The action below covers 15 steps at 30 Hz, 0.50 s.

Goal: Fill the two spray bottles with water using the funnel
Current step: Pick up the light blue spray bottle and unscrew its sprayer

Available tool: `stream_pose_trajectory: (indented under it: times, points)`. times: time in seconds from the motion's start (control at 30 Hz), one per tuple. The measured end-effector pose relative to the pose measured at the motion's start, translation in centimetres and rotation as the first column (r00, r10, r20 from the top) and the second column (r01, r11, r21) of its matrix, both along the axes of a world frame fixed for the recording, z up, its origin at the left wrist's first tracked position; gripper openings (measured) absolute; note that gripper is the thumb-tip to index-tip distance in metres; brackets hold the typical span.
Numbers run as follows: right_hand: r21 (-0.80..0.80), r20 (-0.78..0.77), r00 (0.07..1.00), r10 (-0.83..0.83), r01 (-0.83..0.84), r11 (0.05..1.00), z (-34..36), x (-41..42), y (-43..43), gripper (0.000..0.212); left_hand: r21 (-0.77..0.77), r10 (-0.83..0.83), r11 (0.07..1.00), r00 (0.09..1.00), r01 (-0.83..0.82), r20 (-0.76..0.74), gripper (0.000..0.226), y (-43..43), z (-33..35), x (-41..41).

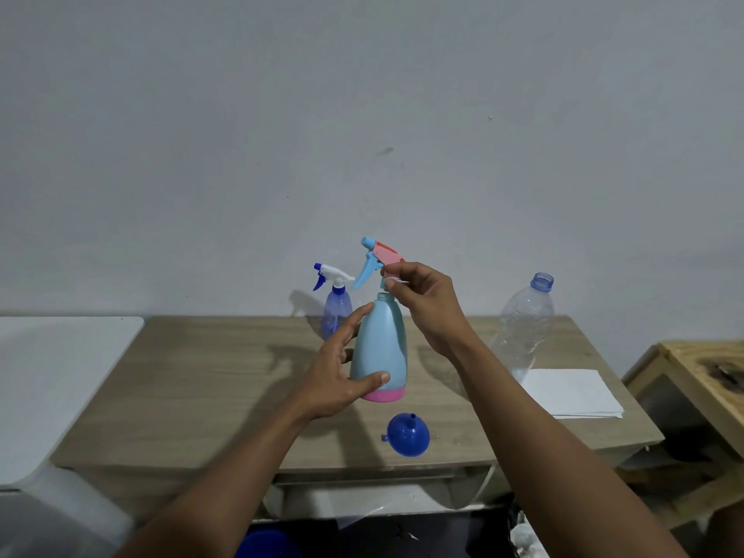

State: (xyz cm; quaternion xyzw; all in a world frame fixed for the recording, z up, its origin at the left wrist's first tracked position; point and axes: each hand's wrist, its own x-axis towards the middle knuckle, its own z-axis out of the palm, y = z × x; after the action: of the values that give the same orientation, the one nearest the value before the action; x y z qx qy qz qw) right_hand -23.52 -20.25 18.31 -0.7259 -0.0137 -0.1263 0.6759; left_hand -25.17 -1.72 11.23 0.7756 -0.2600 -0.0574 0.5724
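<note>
Over the table (201,380): left hand (334,380) grips bottle (380,348), right hand (426,304) pinches sprayer head (380,257), lifting it off; funnel (407,434) goes in next.

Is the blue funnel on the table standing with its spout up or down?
Spout up. The funnel rests on its wide mouth on the table, and its narrow tube points upward.

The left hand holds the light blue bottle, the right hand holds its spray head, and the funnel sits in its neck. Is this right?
No. The head view shows the funnel lying on the table, spout up, not in the bottle neck. The rest is right.
</note>
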Motion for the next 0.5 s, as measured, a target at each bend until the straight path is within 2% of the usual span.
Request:
stream_pose_trajectory:
  times: [0.2,0.33,0.4,0.5]
  points:
    - [0.154,0.122,0.986,-0.110,0.090,0.984,1.2,0.4,-0.5,0.017,-0.003,0.004,1.000,1.000,-0.004,-0.015,0.099,-0.3,-1.0,0.2]
    - [0.186,0.228,0.942,-0.247,0.207,0.961,2.9,1.5,-2.3,0.016,-0.012,0.021,1.000,1.000,-0.021,-0.014,0.097,-0.2,-2.7,0.4]
    - [0.160,0.243,0.926,-0.290,0.256,0.953,3.0,1.9,-3.7,0.015,-0.007,0.040,0.999,0.999,-0.040,-0.018,0.096,0.0,-3.8,0.4]
    - [-0.038,0.176,0.934,-0.311,0.322,0.946,0.5,2.2,-6.0,0.013,0.007,0.106,0.994,0.994,-0.106,-0.024,0.095,0.4,-5.8,0.4]
